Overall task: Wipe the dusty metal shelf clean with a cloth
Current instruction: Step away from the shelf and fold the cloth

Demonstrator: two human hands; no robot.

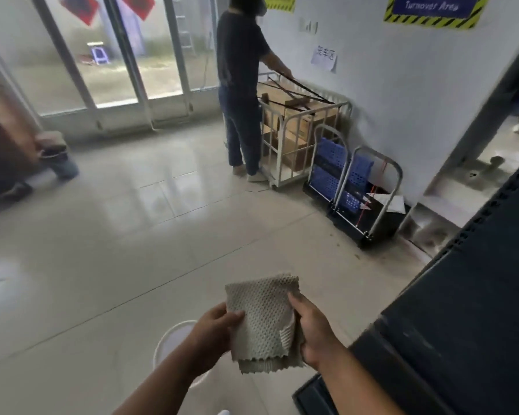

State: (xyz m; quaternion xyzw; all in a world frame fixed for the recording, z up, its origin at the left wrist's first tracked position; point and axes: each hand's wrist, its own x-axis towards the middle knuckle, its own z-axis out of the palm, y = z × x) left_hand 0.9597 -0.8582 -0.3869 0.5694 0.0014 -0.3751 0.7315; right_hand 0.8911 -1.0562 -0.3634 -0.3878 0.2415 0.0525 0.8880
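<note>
You hold the folded cloth [262, 322] between both hands above the floor: your left hand [213, 330] pinches its left edge, your right hand [315, 330] clasps its right edge, beside the dark metal shelf [462, 310].

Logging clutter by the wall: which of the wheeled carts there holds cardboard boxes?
The tall white cage cart, beside the standing person. The two low black platform trolleys nearer the camera carry blue perforated crates instead.

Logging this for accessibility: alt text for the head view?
Both hands, left hand and right hand, hold a folded beige cloth above a tiled floor, with the dark metal shelf at right. Another person stands by a cart.
</note>
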